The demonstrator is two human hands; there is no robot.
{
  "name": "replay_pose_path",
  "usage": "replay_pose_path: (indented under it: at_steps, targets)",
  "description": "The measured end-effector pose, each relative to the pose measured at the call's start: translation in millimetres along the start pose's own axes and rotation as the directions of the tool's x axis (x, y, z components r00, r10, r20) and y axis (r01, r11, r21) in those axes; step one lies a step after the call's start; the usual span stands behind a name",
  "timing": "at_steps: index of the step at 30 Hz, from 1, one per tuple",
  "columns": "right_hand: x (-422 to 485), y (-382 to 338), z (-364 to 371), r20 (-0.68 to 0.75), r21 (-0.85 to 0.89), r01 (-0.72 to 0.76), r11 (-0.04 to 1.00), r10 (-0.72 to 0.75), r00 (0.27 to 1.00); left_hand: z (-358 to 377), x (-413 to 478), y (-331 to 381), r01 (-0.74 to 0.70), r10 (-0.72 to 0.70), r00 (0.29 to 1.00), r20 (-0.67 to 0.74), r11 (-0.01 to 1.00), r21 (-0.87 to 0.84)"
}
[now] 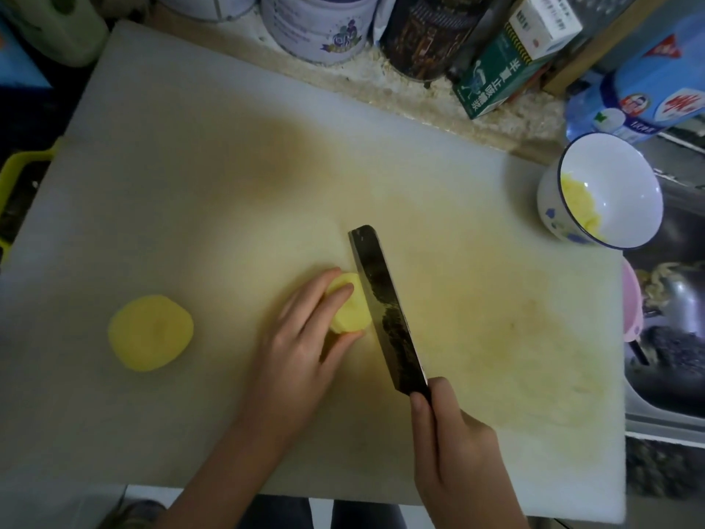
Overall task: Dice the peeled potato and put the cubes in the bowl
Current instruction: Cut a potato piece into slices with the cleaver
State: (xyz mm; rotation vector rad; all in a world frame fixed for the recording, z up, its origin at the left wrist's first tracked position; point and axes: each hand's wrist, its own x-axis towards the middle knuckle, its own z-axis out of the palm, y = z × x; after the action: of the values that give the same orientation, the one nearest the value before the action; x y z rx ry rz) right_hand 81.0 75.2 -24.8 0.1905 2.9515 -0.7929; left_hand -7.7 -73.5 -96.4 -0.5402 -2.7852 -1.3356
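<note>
White and wide, the cutting board (267,166) is lying on a crowded worktop (419,103). The left hand (301,337) is curling its fingers (337,295) round a peeled potato piece (353,313) near the middle of the board, probably keeping it from rolling, while the right hand (454,440) is gripping a dark knife (385,307) by its back end, with the blade right against the piece's right side, ready for slicing. Another potato half (150,333) is waiting flat on the left, well apart, and the bowl (549,213) is sitting by the board's far right corner with some yellow bits (576,208) already inside, close for scooping.
</note>
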Motion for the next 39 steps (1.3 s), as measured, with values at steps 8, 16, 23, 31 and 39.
replay_pose_path:
  at_steps: [8,16,23,31,39]
  targets:
    - [4.7,-12.5,8.8,0.100,-0.237,-0.089,0.968,0.115,0.988,0.7,-1.0,-1.3,0.007,-0.007,1.000,0.004,1.000,-0.015]
    - [51.8,-9.7,11.1,0.067,0.014,-0.081,0.997,0.080,0.995,-0.5,-1.8,0.1,0.012,-0.011,1.000,0.020,1.000,-0.017]
    - [50.7,-4.8,-12.9,0.058,0.212,-0.080,0.974,0.070,0.996,-1.0,-1.2,-1.1,0.030,-0.028,0.998,0.055,0.999,-0.033]
    - [16.7,0.0,-6.7,0.106,0.245,-0.058,0.968,0.033,0.994,-7.0,-4.1,0.9,0.051,-0.056,0.998,-0.035,0.990,-0.135]
    - [17.2,-11.3,-9.8,0.136,0.072,-0.015,0.997,0.005,0.991,-7.1,-4.5,2.6,0.000,-0.007,0.997,-0.074,0.996,-0.094]
